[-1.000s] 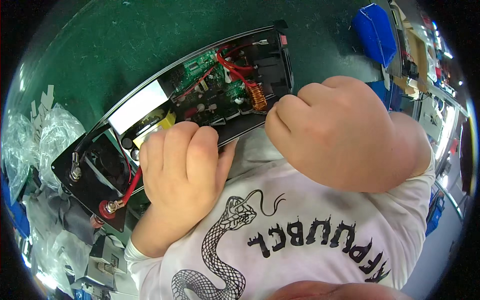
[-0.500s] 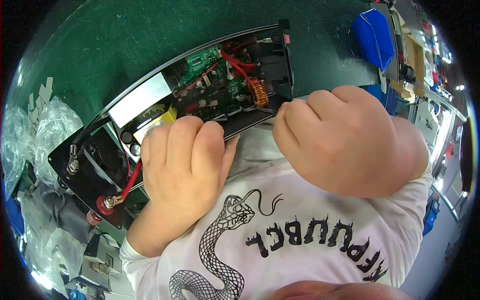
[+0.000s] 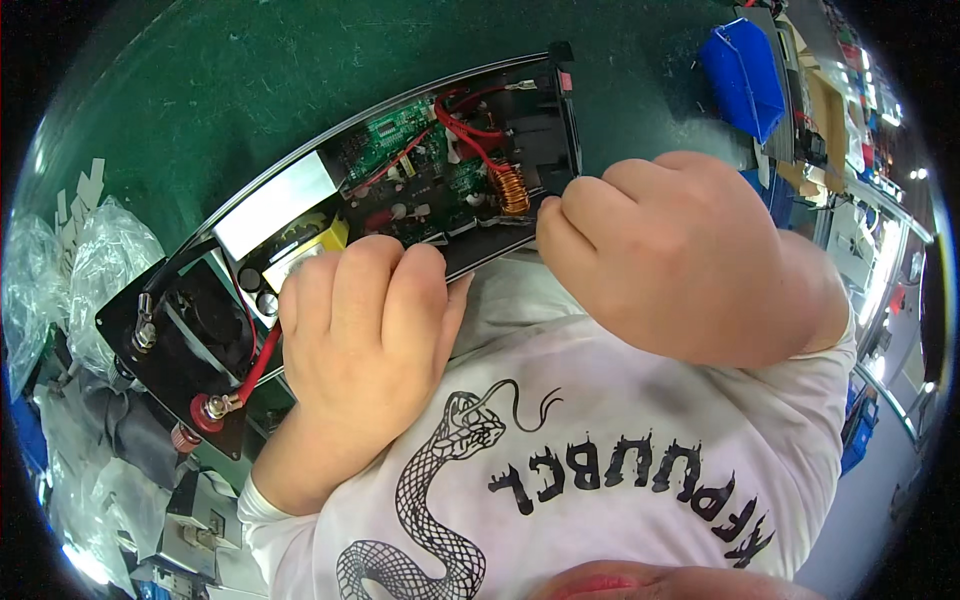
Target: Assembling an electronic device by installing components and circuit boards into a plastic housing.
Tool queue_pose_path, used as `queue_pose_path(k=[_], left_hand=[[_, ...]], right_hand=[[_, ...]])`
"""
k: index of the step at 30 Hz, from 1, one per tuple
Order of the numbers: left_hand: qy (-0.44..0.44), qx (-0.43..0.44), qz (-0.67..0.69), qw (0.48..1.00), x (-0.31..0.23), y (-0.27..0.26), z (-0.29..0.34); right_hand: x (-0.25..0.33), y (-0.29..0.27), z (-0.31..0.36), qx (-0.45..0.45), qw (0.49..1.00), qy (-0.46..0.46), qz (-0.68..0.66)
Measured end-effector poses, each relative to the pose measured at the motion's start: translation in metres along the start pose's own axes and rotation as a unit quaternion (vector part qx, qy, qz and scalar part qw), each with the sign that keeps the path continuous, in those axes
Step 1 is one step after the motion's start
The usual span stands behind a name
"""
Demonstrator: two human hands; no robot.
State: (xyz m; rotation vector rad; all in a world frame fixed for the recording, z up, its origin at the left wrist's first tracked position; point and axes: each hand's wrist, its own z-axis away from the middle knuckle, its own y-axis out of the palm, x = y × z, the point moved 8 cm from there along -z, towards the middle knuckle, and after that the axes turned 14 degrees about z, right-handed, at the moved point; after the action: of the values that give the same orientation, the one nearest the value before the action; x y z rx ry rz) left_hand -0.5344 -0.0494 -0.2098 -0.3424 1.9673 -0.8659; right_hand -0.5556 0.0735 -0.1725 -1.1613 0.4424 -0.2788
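Green counter (image 3: 240, 80) carries the open black device (image 3: 400, 180); the left hand (image 3: 355, 330) grips its near side, fingers wrapped over, while the right hand (image 3: 665, 250) bunches beside its right end, hold hidden.

At the middle of the frame, the open case (image 3: 538, 142) looks like dark, smooth metal with a shiny rim; inside it, a bare copper-wire coil (image 3: 512, 190) gleams and a silvery plate (image 3: 275, 205) reflects light evenly. Its black end panel (image 3: 172, 372) is smooth and slightly glossy. At left lie crinkled, glossy clear plastic bags (image 3: 115, 285). The green worktop (image 3: 640, 60) is scuffed, the upper-right blue bin (image 3: 742, 85) smooth plastic, the white shirt (image 3: 590, 395) matt cloth.
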Motion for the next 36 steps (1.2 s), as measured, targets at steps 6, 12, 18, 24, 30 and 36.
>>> queue_pose_path(k=[6, 12, 18, 24, 30, 36], left_hand=[[-0.004, 0.047, -0.017, 0.999, -0.003, 0.004, 0.0], [-0.005, 0.054, -0.003, 0.999, -0.005, 0.003, -0.001], [-0.004, 0.065, -0.008, 0.998, -0.007, 0.002, -0.003], [0.003, 0.071, -0.009, 0.997, -0.005, 0.003, -0.001], [0.008, 0.083, -0.006, 0.997, -0.006, 0.004, 0.001], [0.013, 0.087, -0.003, 0.996, -0.007, 0.005, 0.001]], right_hand=[[0.004, 0.001, 0.003, -0.032, 0.999, 0.033, 0.003], [0.011, -0.001, 0.007, -0.05, 0.994, 0.08, 0.049], [0.01, -0.003, 0.005, -0.067, 0.993, 0.079, 0.061], [0.014, -0.004, 0.005, -0.075, 0.99, 0.091, 0.074], [0.021, -0.001, 0.009, -0.11, 0.981, 0.136, 0.087], [0.015, 0.002, 0.009, -0.039, 0.989, 0.136, 0.04]])
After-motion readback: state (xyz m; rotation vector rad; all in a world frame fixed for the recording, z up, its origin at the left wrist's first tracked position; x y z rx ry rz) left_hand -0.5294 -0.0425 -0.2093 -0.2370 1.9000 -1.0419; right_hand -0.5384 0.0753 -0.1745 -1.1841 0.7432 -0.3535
